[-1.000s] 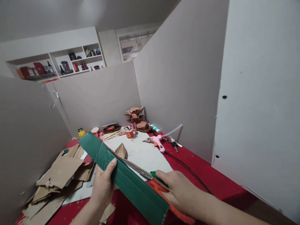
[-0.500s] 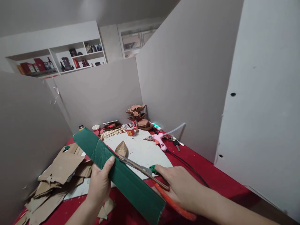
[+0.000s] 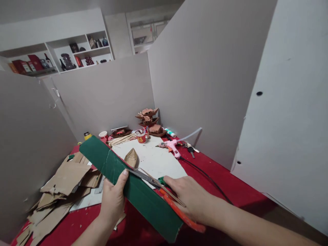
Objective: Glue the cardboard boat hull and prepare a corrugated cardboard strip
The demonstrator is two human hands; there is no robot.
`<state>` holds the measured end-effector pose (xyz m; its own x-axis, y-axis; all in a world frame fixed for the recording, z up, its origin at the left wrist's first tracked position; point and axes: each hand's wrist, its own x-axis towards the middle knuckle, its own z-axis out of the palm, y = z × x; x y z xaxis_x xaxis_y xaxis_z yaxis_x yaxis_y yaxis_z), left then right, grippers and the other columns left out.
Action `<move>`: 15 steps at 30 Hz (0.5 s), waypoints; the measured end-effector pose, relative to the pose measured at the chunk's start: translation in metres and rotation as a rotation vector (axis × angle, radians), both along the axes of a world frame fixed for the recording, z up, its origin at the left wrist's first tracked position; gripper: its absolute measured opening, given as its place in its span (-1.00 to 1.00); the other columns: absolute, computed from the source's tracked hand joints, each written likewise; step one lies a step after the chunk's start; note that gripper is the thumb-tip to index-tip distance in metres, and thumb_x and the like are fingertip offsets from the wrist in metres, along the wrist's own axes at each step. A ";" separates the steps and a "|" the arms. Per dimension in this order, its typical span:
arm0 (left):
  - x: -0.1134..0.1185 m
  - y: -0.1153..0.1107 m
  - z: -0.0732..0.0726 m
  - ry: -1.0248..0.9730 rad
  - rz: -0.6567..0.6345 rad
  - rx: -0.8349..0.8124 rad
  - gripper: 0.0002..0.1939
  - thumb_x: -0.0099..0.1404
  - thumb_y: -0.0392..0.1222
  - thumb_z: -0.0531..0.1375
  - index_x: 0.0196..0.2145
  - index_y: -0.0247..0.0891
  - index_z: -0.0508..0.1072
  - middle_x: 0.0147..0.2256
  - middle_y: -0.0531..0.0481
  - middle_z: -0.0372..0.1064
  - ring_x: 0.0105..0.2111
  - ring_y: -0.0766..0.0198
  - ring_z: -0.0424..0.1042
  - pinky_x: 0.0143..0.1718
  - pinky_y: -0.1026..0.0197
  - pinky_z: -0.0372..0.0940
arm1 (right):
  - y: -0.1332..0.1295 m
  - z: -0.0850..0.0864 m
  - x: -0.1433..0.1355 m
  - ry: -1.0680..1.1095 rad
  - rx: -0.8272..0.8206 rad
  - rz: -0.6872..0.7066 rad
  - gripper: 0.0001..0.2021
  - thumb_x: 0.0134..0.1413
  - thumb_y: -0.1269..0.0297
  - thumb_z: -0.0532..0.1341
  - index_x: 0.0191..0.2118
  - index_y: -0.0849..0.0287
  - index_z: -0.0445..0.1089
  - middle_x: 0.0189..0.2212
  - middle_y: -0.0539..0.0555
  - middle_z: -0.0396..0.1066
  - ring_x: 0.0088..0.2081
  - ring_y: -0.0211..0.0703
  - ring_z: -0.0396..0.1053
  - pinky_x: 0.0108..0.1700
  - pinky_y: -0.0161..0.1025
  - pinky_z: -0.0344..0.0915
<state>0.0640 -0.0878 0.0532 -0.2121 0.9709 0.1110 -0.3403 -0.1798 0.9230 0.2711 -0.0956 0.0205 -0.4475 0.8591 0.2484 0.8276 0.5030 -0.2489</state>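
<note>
Two hands are at work. The left hand [image 3: 114, 196] grasps one green cardboard strip [image 3: 148, 205], with its thumb pressed on top; this strip is held slanted above the red surface [image 3: 215, 171]. The right hand [image 3: 188, 196] grasps one pair of scissors [image 3: 179, 212] by its handles, and the blades lie at the strip's upper long edge. Behind, one small cardboard hull [image 3: 131, 158] sits on one white board [image 3: 153, 160]. Farther there are two paper cups [image 3: 140, 137] and one pink glue gun [image 3: 173, 147]. At left lie several cardboard pieces [image 3: 68, 181], overlapping, so I cannot count them exactly.
</note>
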 end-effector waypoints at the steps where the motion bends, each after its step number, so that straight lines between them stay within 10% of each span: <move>1: 0.000 0.000 0.000 0.009 0.004 0.006 -0.67 0.04 -0.15 0.39 -0.23 -0.26 0.46 -0.38 0.04 0.53 -0.44 0.25 0.50 -0.39 0.23 0.46 | 0.000 -0.001 -0.001 0.000 -0.006 -0.003 -0.63 0.26 -0.03 -0.07 -0.34 0.15 0.24 -0.51 0.10 0.44 -0.53 -0.10 0.34 -0.51 -0.23 -0.21; 15: -0.001 -0.001 0.009 -0.014 -0.007 -0.011 -0.66 -0.04 -0.18 0.42 -0.29 -0.30 0.48 -0.46 0.06 0.49 -0.53 0.28 0.47 -0.46 0.27 0.44 | -0.004 -0.016 -0.002 0.308 -0.094 0.128 -0.67 0.23 0.02 -0.07 -0.44 0.12 0.14 -0.63 -0.01 0.25 -0.63 -0.26 0.03 -0.54 -0.28 -0.09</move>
<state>0.0625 -0.0890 0.0625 -0.2070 0.9734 0.0978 -0.3540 -0.1677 0.9201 0.2691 -0.1000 0.0041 -0.4692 0.8265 0.3111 0.6386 0.5609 -0.5270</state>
